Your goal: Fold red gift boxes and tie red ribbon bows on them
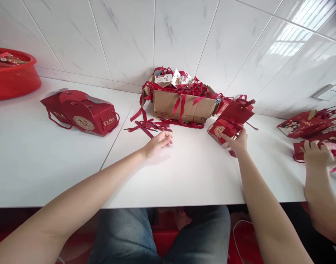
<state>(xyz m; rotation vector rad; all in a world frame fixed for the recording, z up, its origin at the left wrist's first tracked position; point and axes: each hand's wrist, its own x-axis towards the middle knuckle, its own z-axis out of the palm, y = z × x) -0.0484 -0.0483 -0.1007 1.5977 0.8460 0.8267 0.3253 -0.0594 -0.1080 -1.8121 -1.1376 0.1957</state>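
My right hand (239, 142) grips a small red gift box (222, 129) on the table, thumb on its near side. The box has a round gold emblem, a ribbon bow and a raised red flap; the palm hides part of it. My left hand (158, 144) is over the white tabletop with loosely curled fingers and nothing visible in them. Just behind it lie loose dark red ribbon strips (145, 128). At the back, a cardboard box (181, 106) overflows with red ribbons and white printed tags.
Two red candy-style boxes with cord handles (83, 116) stand at left, near a red plastic basin (15, 82). At right, another person's hand (319, 156) touches red boxes (302, 124). A tiled wall (123, 40) closes off the back of the white table (179, 179).
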